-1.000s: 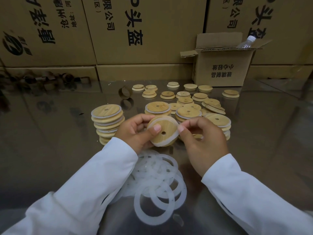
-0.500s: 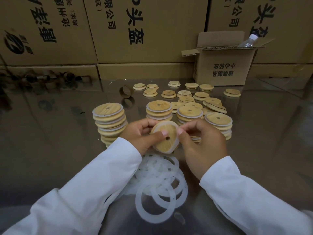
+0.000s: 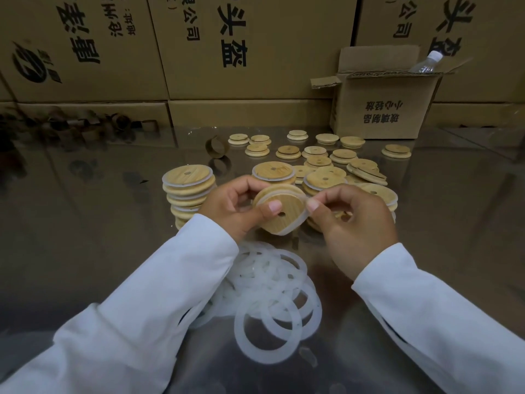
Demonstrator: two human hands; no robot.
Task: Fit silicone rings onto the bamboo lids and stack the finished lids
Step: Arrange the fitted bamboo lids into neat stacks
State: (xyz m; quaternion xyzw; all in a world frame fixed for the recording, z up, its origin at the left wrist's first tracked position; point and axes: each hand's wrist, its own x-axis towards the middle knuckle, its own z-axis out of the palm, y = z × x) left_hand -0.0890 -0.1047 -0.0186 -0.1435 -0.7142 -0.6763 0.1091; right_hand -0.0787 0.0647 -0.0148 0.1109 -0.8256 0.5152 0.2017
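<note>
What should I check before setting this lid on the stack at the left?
1. Left hand grips the lid, thumb on its face: ok.
2. Right hand pinches the ring at the lid's right edge: ok.
3. Ring seated all round the rim: cannot tell, the far side is hidden.
4. Stack stands upright, top free: ok.
5. Loose rings lie close below the hands: ok.
</note>
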